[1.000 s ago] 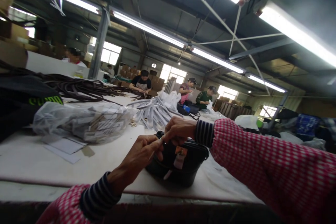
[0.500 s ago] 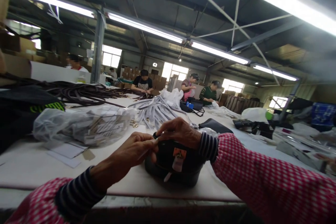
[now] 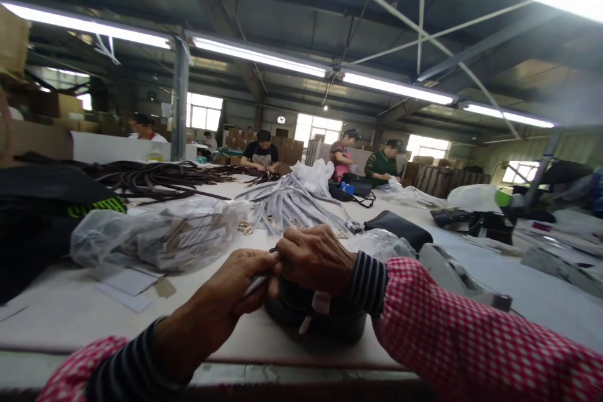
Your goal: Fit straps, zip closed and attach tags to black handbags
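A black bag [image 3: 336, 325] stands on the table in front of me, with a white tag [image 3: 321, 303] and a pale pull [image 3: 305, 325] on its near side. Above its left top edge my two hands meet. My left hand [image 3: 235, 292] is closed in a pinch at the fingertips, with a pale strip [image 3: 255, 285] showing under its fingers. My right hand [image 3: 315, 259] has its fingers curled against the left fingertips, over the bag's top. A small dark bit [image 3: 273, 250] shows where they meet; its kind is hidden.
Beyond my hands lies a heap of grey straps [image 3: 282, 198] with metal clasps. A clear plastic bag of cards [image 3: 188, 235] is to the left, dark straps [image 3: 146, 179] behind it. At right are a black pouch [image 3: 400, 229] and a grey device [image 3: 447, 273]. Several people work farther back.
My right hand has lowered and curled its fingers in, now covering the orange label on the bag. My left hand stays pinched beside it. The view has shifted slightly.
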`<state>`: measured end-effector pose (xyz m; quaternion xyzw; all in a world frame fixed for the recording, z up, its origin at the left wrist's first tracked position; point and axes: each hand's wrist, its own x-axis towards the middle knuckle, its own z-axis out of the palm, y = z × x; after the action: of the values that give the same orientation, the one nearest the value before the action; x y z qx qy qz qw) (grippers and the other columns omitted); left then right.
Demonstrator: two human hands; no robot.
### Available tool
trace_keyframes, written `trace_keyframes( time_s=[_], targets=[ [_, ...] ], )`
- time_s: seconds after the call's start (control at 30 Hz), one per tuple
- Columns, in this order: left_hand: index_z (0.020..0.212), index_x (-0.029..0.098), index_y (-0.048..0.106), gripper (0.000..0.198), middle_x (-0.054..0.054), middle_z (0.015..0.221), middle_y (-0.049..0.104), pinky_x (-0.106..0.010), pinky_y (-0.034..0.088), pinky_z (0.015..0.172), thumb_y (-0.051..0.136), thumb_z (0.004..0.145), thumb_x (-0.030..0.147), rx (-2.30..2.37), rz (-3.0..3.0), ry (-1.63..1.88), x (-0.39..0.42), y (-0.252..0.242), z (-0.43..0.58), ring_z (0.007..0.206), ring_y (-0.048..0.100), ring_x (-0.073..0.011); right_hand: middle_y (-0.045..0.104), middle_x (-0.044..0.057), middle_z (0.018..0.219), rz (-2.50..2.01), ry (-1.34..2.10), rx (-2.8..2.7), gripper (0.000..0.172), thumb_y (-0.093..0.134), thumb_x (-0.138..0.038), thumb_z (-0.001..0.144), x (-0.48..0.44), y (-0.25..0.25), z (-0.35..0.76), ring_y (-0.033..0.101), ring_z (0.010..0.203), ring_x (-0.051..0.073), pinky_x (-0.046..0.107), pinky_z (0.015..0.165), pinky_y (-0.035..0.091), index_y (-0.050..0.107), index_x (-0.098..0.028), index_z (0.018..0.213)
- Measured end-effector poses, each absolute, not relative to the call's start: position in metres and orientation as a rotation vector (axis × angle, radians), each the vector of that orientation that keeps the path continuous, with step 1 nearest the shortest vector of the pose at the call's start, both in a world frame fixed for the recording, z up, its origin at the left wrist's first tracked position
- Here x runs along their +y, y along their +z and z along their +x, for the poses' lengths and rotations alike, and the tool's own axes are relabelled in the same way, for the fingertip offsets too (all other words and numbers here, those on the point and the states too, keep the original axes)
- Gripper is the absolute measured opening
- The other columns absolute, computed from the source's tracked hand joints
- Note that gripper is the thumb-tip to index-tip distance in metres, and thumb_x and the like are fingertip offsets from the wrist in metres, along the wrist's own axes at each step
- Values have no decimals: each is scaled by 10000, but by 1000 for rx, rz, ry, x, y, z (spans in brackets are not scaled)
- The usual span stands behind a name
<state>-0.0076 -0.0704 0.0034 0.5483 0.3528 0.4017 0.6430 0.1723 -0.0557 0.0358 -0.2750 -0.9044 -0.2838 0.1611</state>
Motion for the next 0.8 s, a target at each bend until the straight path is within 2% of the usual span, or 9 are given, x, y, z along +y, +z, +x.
trace_keyframes(
  time_s=[0.1, 0.17, 0.27, 0.33, 0.4, 0.53, 0.6, 0.7, 0.8],
  targets=[
    [640, 173, 565, 385, -18, 464, 554, -237, 66, 410, 653, 681, 546, 834, 1310, 966, -64, -6, -7, 345, 233, -47, 657, 49, 850, -810, -769, -2587, 184, 530, -292, 980, -57, 35, 171, 517, 631, 130, 312, 538, 143, 622, -161, 890],
    [618, 184, 544, 414, -25, 446, 545, -252, 104, 431, 613, 711, 582, 922, 1446, 966, -60, -8, -9, 369, 275, -78, 659, 30, 860, -844, -578, -2581, 122, 598, -253, 925, -57, 40, 171, 522, 653, 127, 294, 543, 176, 638, -160, 992],
    [609, 174, 547, 437, -59, 562, 606, -274, 234, 519, 478, 859, 527, 1111, 1894, 970, -66, -1, -13, 505, 432, -129, 601, -39, 777, -921, -197, -2594, 531, 706, -162, 802, -55, 54, 172, 497, 644, 113, 251, 567, 251, 560, -157, 1313],
    [668, 171, 560, 398, -70, 654, 623, -308, 274, 606, 388, 925, 421, 1289, 2245, 950, -76, 6, -13, 614, 492, -166, 540, -71, 729, -907, 4, -2651, 636, 737, -126, 771, -50, 66, 172, 471, 626, 97, 235, 587, 289, 544, -156, 1376],
    [762, 167, 582, 343, -81, 708, 624, -344, 252, 647, 324, 938, 310, 1458, 2520, 827, -85, 12, -13, 646, 487, -190, 507, -81, 705, -848, 174, -2715, 549, 763, -117, 770, -44, 75, 172, 460, 621, 83, 225, 596, 310, 628, -158, 1301],
    [894, 153, 634, 355, -90, 752, 636, -368, 215, 656, 283, 923, 200, 1516, 2715, 656, -90, 19, -16, 645, 475, -202, 487, -80, 648, -772, 364, -2764, 201, 774, -109, 786, -33, 79, 169, 464, 610, 70, 209, 584, 322, 759, -139, 985],
    [805, 164, 629, 355, -70, 711, 627, -348, 251, 656, 323, 945, 276, 1395, 2603, 762, -84, 20, -20, 650, 500, -188, 518, -63, 680, -759, 283, -2706, 120, 774, -87, 783, -33, 73, 169, 489, 641, 74, 210, 602, 330, 768, -133, 894],
    [612, 166, 564, 436, -55, 613, 616, -284, 284, 588, 447, 920, 453, 1099, 2151, 846, -70, 15, -24, 578, 496, -141, 559, -40, 743, -734, 90, -2606, 109, 764, -59, 791, -40, 61, 170, 512, 685, 83, 216, 639, 333, 766, -146, 857],
    [626, 169, 569, 447, -35, 499, 580, -249, 161, 465, 618, 790, 581, 865, 1622, 850, -56, 3, -23, 419, 334, -86, 566, -28, 769, -714, -3, -2567, 64, 723, -107, 871, -48, 52, 175, 508, 686, 84, 217, 635, 320, 756, -162, 863]
  ],
)
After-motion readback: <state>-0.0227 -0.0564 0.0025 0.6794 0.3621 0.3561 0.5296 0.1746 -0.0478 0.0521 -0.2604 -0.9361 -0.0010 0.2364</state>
